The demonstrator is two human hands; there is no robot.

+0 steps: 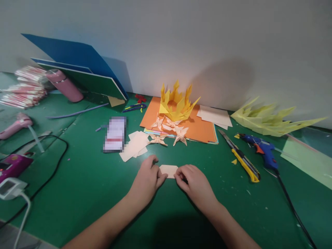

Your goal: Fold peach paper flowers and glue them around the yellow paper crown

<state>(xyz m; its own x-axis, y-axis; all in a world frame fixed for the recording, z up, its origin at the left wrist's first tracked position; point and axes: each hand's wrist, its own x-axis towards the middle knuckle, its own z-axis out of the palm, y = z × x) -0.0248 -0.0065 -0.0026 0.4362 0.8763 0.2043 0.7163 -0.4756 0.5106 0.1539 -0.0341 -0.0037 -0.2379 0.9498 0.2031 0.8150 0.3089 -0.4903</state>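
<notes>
A small folded piece of pale peach paper (168,171) lies low over the green table (85,200), between my two hands. My left hand (149,174) has its thumb and curled fingers closed on the paper's left end. At the right end, the thumb and fingertips of my right hand (192,176) pinch the paper. Its corners look folded in. Just beyond my left hand lie loose peach paper sheets (135,145). Several folded peach paper flowers (181,135) rest farther back, some on orange paper (204,130).
A yellow folded-paper crown (176,103) stands on the orange stack. To the right are a yellow utility knife (245,164), a blue glue gun (267,152) with its cord and a pale yellow paper piece (272,121). Leftward lie a blurred phone (116,134), pink bottle (64,85) and black cable (52,173).
</notes>
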